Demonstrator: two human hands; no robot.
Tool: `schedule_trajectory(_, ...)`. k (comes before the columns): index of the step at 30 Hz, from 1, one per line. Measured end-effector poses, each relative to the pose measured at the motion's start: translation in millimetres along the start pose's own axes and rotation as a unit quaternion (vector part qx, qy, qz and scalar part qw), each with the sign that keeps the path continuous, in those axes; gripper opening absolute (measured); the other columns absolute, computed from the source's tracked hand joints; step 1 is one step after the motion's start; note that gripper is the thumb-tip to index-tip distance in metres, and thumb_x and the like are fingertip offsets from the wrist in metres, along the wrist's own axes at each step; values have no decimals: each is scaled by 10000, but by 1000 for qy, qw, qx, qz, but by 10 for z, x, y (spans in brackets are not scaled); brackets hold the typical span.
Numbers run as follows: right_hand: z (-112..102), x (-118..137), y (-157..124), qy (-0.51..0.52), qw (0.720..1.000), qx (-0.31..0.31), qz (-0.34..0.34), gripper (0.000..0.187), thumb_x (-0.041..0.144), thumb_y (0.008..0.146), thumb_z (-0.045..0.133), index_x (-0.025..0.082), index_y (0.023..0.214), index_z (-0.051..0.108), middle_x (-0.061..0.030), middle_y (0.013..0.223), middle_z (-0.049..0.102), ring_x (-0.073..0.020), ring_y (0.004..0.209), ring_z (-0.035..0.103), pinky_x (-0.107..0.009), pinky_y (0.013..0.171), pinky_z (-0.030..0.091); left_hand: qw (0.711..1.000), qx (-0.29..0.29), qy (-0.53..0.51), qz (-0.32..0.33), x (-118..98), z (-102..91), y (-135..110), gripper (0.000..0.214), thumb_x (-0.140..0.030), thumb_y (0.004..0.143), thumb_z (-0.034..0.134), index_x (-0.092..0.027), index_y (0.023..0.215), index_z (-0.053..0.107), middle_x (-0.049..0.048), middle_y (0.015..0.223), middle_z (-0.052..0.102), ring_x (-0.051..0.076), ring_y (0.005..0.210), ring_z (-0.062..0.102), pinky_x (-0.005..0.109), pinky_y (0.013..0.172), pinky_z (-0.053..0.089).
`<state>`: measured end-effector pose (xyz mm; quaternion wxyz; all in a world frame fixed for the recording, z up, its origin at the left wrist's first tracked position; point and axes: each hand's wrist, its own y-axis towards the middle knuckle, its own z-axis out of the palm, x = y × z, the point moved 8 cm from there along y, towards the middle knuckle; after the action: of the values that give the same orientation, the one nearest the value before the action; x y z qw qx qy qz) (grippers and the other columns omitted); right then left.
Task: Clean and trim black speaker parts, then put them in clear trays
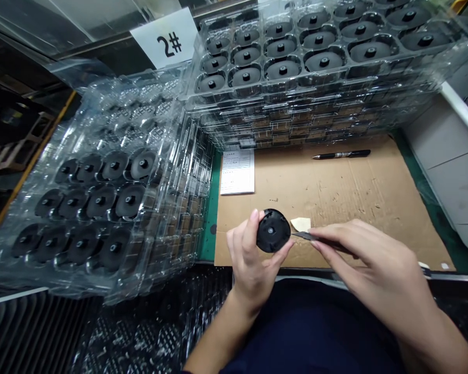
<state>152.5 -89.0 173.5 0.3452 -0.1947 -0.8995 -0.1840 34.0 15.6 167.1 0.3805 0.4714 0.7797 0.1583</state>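
- On my feed, the left hand (253, 265) curls its fingers around a black round plastic part (273, 231), over the cardboard sheet (374, 197).
- The right hand (368, 259) pinches a craft knife (315, 239), blade at the part's edge.

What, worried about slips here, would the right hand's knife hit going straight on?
The edge of the black disc in the left hand: the knife in the right hand looks touching or nearly so, though depth is unclear.

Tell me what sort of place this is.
Probably a factory finishing bench: stacked clear plastic trays hold rows of round black parts, a card reads 2#, and the right hand holds a small blade beside one part gripped in the left hand.
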Motion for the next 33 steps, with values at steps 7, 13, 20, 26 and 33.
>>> schedule_trajectory(7,-17,-93,-33,17,998,-38,46,172,189,829,604,235,991,634,15,924,662,-113,850,586,-242,763,448,1000,-4,4,2,-9,14,30,977,-273,630,792,-157,1412,218,136,1105,602,231,966,553,374,832,454)
schedule_trajectory(13,38,-61,-2,1,999,-27,37,178,194,835,599,230,1006,628,19,926,664,-106,858,583,-236,783,445,1000,-8,9,14,-28,7,27,1002,-245,599,812,-117,1407,234,147,1091,598,231,969,545,365,843,442)
schedule_trajectory(20,68,-44,-12,-8,999,-22,33,175,190,840,589,231,1007,622,27,922,666,-105,855,582,-233,782,441,1000,-13,18,3,-17,-8,18,983,-237,603,808,-137,1405,247,138,1091,601,225,965,548,359,841,452)
schedule_trajectory(26,77,-26,-37,-4,999,-7,36,182,191,844,584,244,1016,611,34,916,658,-98,819,572,-232,749,438,1000,-12,19,3,-11,-11,-3,980,-238,603,809,-127,1401,252,144,1095,598,226,967,543,362,842,446)
schedule_trajectory(33,77,22,-53,51,998,30,31,188,175,843,581,262,1007,610,46,926,647,-79,842,573,-202,769,435,1000,-9,13,-8,17,-3,-25,975,-231,606,808,-122,1400,253,152,1102,597,225,962,544,366,834,444)
